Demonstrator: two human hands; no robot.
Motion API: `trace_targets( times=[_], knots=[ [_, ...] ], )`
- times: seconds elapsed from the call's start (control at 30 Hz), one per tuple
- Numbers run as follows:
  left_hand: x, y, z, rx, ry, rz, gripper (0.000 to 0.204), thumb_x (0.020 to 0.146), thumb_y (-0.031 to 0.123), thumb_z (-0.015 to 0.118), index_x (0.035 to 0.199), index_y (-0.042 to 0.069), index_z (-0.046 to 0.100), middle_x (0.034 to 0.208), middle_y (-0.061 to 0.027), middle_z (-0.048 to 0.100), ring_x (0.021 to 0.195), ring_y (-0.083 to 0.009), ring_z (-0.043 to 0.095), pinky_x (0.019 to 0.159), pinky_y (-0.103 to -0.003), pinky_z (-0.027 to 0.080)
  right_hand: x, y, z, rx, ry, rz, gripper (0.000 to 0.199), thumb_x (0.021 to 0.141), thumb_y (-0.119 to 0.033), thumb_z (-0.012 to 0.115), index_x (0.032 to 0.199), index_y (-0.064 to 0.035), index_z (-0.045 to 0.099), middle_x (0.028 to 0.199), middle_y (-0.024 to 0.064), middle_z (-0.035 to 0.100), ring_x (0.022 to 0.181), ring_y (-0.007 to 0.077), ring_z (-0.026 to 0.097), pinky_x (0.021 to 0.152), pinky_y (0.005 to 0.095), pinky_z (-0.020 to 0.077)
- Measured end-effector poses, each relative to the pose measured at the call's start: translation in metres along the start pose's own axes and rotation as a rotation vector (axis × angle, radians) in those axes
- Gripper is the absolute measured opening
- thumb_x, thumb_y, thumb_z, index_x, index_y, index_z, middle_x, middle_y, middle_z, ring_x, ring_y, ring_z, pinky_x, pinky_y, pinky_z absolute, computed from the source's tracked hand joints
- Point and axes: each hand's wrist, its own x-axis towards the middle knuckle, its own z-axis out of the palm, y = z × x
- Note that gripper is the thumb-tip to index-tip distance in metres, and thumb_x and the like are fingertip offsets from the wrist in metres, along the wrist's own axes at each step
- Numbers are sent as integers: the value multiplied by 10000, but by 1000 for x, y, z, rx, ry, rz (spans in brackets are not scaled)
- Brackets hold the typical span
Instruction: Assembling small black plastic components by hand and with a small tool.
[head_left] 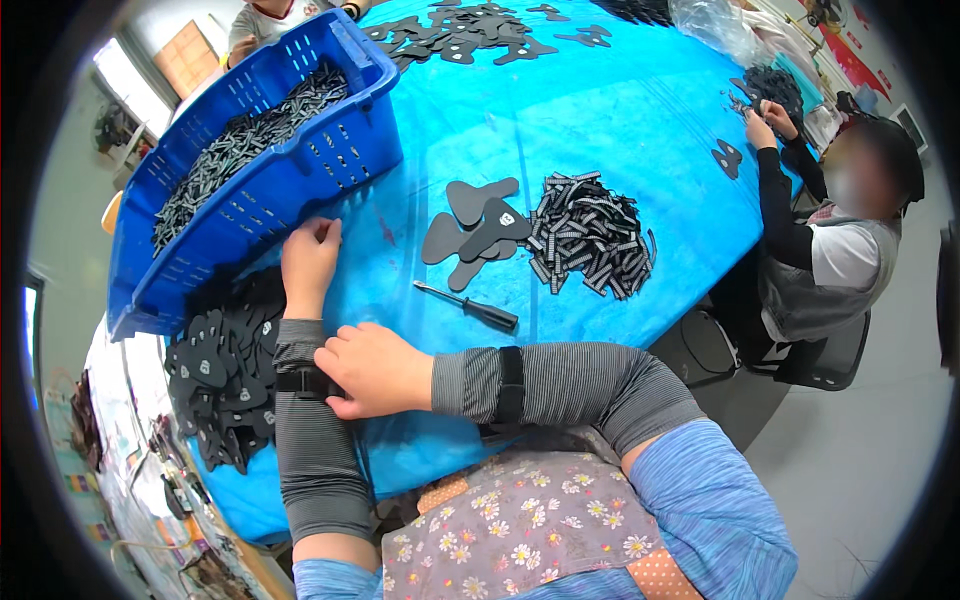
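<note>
Right now your right hand [372, 368] lies across your left forearm, fingers curled about the black strap [300, 381] on the grey ribbed arm sleeve [312, 440], which reads as you settling that sleeve rather than working a part. Your left hand [309, 256] rests loosely closed and empty on the blue-covered table [620, 110], just beside the big blue slotted plastic crate [300, 170] of small dark strips at the table's left edge. Nothing is gripped in either hand beyond the strap.

Near the middle of the table lie a few flat black paddle-shaped cut-outs [475, 228], touching a heap of black-and-white ribbed strips [590, 232]; a black-handled screwdriver [470, 306] lies just in front of them, closer to you. A larger heap of black cut-outs [225, 370] sits at the near left corner.

Once the strap is snug, I'd judge both hands must let go and reach forward to the middle cluster.
</note>
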Motion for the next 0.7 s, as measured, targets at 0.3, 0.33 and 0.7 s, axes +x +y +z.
trace_targets(
  times=[0.3,0.33,0.7],
  knots=[
    [-2,-4,3,-5,62,-36,243,797,251,596,791,13,646,683,-115,641,635,-251,623,588,-332,450,1,-3,4,-18,-18,77,330,667,-310,601,820,-35,499,742,99,546,739,260,543,660,368,406],
    [-4,-6,6,-13,65,-44,242,796,248,598,792,11,646,679,-115,640,630,-247,622,586,-328,450,0,-4,6,-43,-33,101,332,663,-308,588,828,-32,502,747,104,551,744,263,545,660,375,397],
    [-4,-18,19,-442,196,-190,202,800,197,633,820,-4,637,702,-49,632,604,-106,552,558,-259,421,3,12,6,-34,59,160,294,708,-268,588,869,-46,480,732,102,588,707,287,572,657,412,380]
  ],
)
